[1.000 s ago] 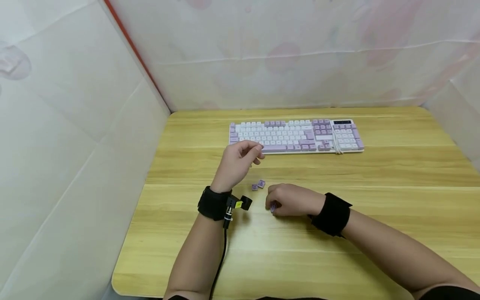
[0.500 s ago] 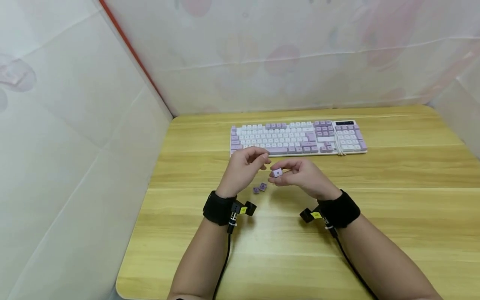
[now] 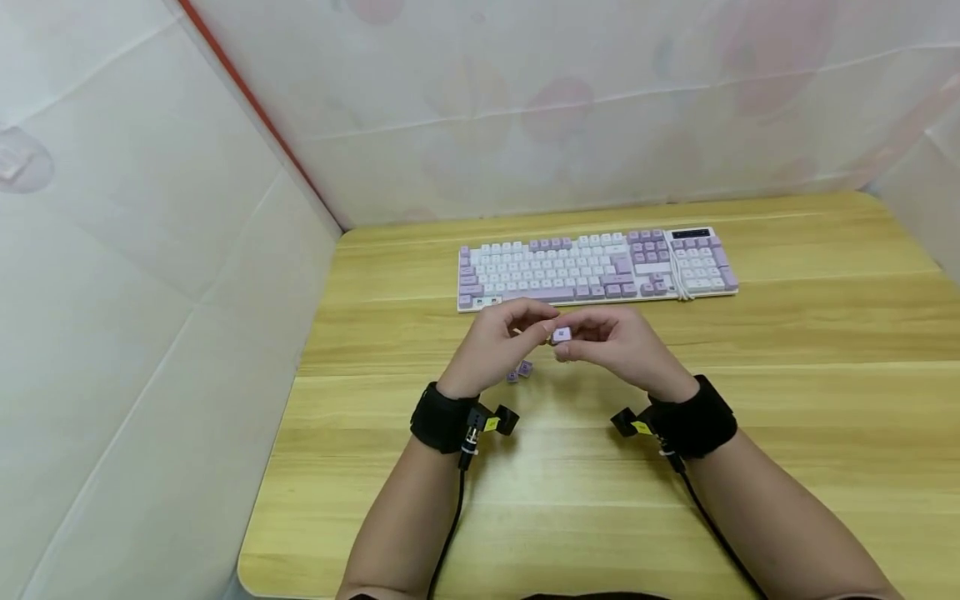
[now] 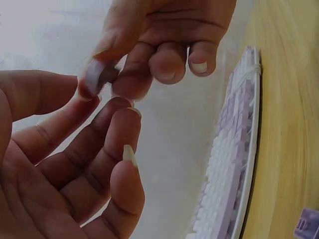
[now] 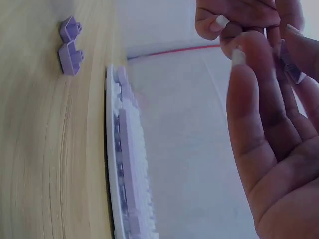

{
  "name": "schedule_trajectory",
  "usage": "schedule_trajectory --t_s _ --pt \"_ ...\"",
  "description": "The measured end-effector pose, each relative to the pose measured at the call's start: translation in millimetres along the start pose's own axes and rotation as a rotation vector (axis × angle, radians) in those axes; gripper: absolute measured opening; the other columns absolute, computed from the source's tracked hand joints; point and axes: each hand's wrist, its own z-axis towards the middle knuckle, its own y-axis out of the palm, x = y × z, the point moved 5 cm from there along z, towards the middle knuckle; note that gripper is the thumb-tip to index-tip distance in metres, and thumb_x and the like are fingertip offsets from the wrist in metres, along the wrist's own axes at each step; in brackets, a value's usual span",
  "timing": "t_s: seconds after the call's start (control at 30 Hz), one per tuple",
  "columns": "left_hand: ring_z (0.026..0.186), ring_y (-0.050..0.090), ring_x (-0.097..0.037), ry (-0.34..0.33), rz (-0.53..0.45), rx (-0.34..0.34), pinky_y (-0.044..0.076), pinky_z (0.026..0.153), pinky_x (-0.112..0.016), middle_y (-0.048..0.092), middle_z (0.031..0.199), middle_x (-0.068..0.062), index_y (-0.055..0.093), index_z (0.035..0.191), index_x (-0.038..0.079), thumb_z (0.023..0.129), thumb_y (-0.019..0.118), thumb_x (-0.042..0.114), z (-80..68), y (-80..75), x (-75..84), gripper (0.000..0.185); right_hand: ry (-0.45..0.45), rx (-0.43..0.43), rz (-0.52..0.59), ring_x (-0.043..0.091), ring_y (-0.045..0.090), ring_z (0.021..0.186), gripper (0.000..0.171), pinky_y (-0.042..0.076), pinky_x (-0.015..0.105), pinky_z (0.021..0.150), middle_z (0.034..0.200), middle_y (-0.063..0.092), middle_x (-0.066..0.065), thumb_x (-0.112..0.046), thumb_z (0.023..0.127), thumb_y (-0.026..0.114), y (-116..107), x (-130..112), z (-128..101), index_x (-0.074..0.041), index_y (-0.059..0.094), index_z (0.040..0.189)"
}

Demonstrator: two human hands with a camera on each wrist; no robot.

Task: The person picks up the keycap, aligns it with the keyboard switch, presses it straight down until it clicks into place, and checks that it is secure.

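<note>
A small purple keycap [image 3: 561, 335] is held above the table between both hands. My right hand [image 3: 600, 337] pinches it with thumb and fingertips, and the thumb and forefinger tips of my left hand [image 3: 517, 329] close on its other side. In the left wrist view the keycap [image 4: 94, 77] sits between the right fingertips [image 4: 119, 45] and my left thumb. Only its edge shows in the right wrist view, where the keycap [image 5: 290, 67] lies behind my right fingers. Two more purple keycaps [image 3: 519, 372] lie on the wooden table [image 3: 750, 417] just below the hands.
A white and purple keyboard [image 3: 596, 267] lies across the table behind the hands, with a gap in its bottom row at the left. Pale sheeting walls stand at the left, back and right. Black wrist straps with cables trail toward the near edge.
My right hand lifted a keycap off the table and carried it up and left. My left hand moved right to meet it, and its fingertips now close on the keycap.
</note>
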Motion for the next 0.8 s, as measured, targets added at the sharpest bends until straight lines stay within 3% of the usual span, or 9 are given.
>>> schedule_trajectory --t_s 0.2,0.37,0.63,0.8 --pt "0.076 0.065 -0.016 -0.058 -0.136 0.022 0.055 0.063 -0.035 0.071 0.092 0.001 0.070 0.113 0.014 0.098 0.062 0.029 3.3 17.1 -6.7 0.022 -0.059 0.069 -0.171 0.017 0.059 0.065 0.025 0.050 0.027 0.058 0.081 0.069 0.007 -0.017 0.091 0.072 -7 0 -1 -0.019 0.073 0.115" --pt "0.080 0.070 -0.021 -0.087 -0.204 0.032 0.056 0.071 -0.045 0.073 0.086 0.000 0.072 0.109 0.012 0.096 0.066 0.026 7.4 31.5 -11.6 0.020 -0.106 0.082 -0.252 0.013 0.060 0.071 0.026 0.049 0.023 0.061 0.087 0.073 0.002 -0.008 0.089 0.073 -15 3 -4 -0.015 0.074 0.114" --pt "0.083 0.072 -0.030 -0.118 -0.221 0.091 0.056 0.074 -0.050 0.074 0.089 -0.004 0.071 0.108 0.009 0.095 0.066 0.022 8.7 23.5 -16.4 0.019 -0.373 0.155 -0.412 0.006 0.056 0.076 0.031 0.047 0.018 0.066 0.089 0.067 -0.007 0.002 0.081 0.078 -14 -11 -3 -0.015 0.076 0.107" --pt "0.079 0.073 -0.021 -0.116 -0.198 0.096 0.057 0.075 -0.051 0.075 0.092 -0.005 0.072 0.102 0.007 0.096 0.066 0.023 10.0 23.6 -19.7 0.018 -0.519 0.208 -0.545 0.013 0.061 0.086 0.025 0.045 0.014 0.077 0.095 0.068 0.003 0.004 0.077 0.080 -11 -18 -5 -0.009 0.077 0.098"
